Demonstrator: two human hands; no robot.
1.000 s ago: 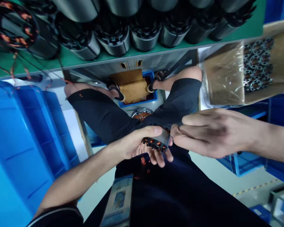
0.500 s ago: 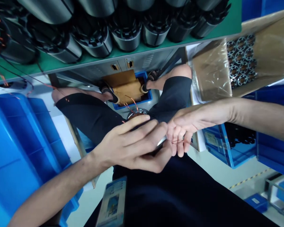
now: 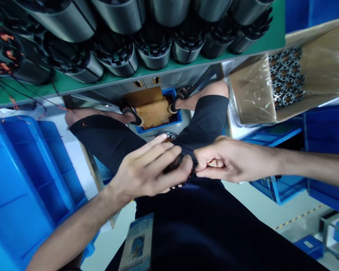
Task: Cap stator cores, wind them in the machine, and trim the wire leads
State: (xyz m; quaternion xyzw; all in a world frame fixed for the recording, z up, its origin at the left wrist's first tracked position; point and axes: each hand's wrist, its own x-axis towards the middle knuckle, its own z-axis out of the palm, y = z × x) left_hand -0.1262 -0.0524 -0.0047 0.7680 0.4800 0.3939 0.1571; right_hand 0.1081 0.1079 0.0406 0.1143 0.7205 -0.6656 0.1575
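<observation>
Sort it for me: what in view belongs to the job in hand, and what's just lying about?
In hand:
dark slotted part, held in the left hand
right hand, pinched at its edge; exact grip unclear

Lying about, untouched, though possibly related stock:
metal cylinders on the green bench
cardboard box of metal rings
blue bins

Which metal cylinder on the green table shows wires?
The leftmost dark metal cylinder in the near row: coppery wires trail from it; the others show none.

A single head-worn camera looks forward and steeply down at the hands [image 3: 147, 169] from close above.
</observation>
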